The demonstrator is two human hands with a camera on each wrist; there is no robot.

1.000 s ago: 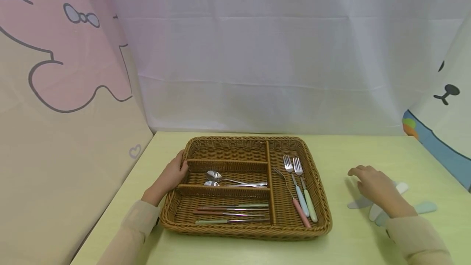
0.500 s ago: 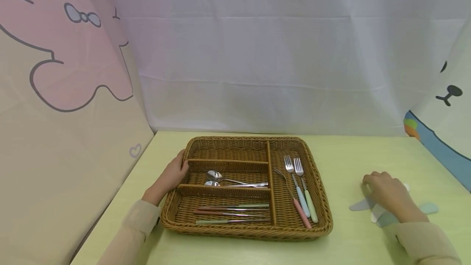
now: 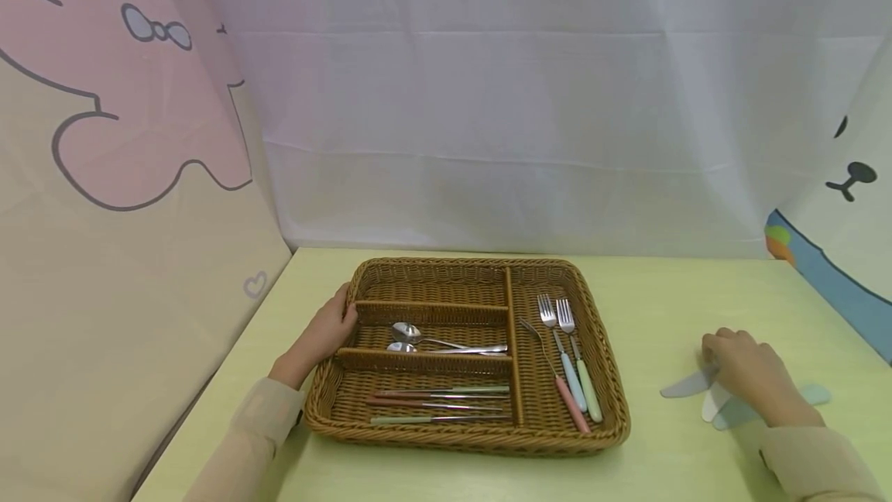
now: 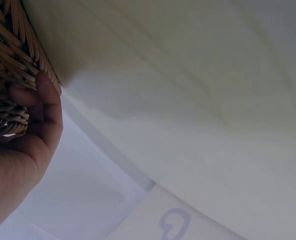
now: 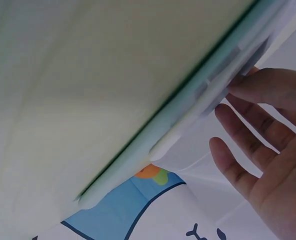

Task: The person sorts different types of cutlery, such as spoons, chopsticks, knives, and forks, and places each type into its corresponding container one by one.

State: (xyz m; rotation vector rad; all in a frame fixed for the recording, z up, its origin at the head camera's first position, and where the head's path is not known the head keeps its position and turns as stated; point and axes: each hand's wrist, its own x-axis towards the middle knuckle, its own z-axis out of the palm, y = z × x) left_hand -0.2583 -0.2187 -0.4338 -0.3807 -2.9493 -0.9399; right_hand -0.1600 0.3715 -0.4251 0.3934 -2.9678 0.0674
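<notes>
My left hand (image 3: 324, 331) grips the left rim of a brown wicker cutlery basket (image 3: 460, 441); the left wrist view shows its fingers curled against the woven wall (image 4: 30, 60). At the right, my right hand (image 3: 749, 370) bends over several flat plastic knives. A grey knife (image 3: 686, 386) has its blade pointing left from under the fingers, and thumb and forefinger pinch it in the right wrist view. Beneath the palm lie a white knife (image 3: 714, 403) and a mint-green knife (image 3: 814, 393), both partly hidden by the hand.
In the basket, two spoons (image 3: 406, 331) lie in the middle left compartment and several chopsticks (image 3: 418, 404) in the front left one. Forks with pink, blue and green handles (image 3: 588, 393) fill the right compartment. Cloth walls (image 3: 474, 138) enclose the pale table (image 3: 648, 300).
My right hand has moved right and slightly down, from above the knives to the grey knife, and its fingers have closed together. The left hand stays on the basket rim.
</notes>
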